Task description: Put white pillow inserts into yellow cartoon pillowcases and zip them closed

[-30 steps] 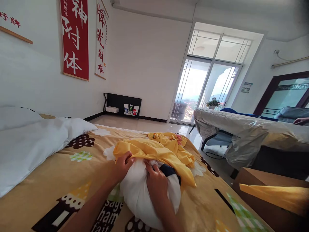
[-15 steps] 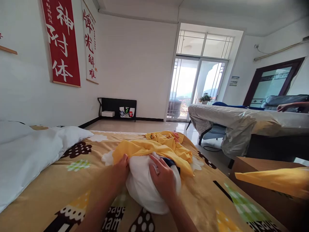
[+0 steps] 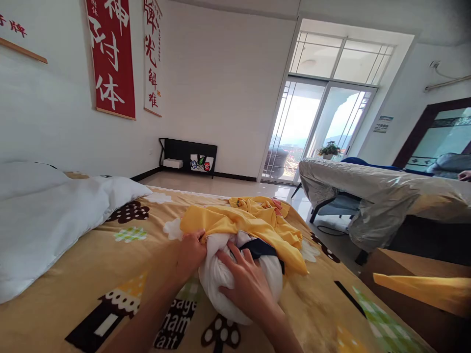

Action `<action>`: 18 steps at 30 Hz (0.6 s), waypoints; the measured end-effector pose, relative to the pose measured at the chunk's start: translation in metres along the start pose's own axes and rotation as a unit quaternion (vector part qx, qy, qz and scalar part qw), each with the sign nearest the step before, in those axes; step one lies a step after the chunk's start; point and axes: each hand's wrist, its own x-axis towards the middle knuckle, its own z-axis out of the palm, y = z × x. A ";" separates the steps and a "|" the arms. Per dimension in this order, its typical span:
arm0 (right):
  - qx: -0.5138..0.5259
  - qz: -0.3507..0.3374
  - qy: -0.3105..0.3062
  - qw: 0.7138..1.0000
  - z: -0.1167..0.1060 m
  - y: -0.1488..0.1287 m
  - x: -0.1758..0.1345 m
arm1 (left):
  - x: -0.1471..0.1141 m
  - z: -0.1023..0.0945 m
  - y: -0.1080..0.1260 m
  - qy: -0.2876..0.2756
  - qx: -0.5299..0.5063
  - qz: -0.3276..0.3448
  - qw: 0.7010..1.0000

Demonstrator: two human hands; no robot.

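- One white bundle is held on the bedcover, beneath the right hand and just beside the left.
- One yellow cloth heap is spread beyond both hands, overlapping the bundle; whether it is one piece or several cannot be told.
- By the left hand, fingers drawn together, the yellow edge is clasped; the right is laid on the bundle, fingers apart.
- The yellow edge could be lost if the left pinch is loosened.
- The bundle could be rolled or its white folds bunched if it is pressed unevenly by the right hand.
- One dark blue patch, seen beyond the right fingertips, could be snagged where layers are crossed.
- Farther out are counted: one white pillow, left of the left hand; one cardboard box, well right of the right hand; three wall hangings, beyond the left.
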 end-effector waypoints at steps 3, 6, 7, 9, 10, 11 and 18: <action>0.009 0.000 0.068 0.998 0.014 0.013 0.012 | -0.010 -0.009 0.017 -0.007 0.074 0.036 0.997; 0.017 0.023 0.118 0.993 0.020 0.030 0.018 | -0.026 -0.006 0.034 -0.025 0.152 0.094 0.984; 0.025 0.039 0.127 0.991 0.021 0.037 0.020 | -0.032 -0.001 0.038 -0.035 0.172 0.124 0.977; 0.041 0.086 0.144 0.985 0.024 0.050 0.022 | -0.043 0.012 0.044 -0.059 0.190 0.190 0.961; 0.047 0.110 0.158 0.980 0.027 0.056 0.023 | -0.048 0.019 0.045 -0.068 0.188 0.221 0.955; 0.052 0.126 0.177 0.975 0.029 0.060 0.023 | -0.052 0.025 0.046 -0.070 0.180 0.248 0.949; 0.176 -0.117 0.181 0.960 0.007 0.052 0.012 | -0.049 0.023 0.034 0.093 0.024 0.340 0.936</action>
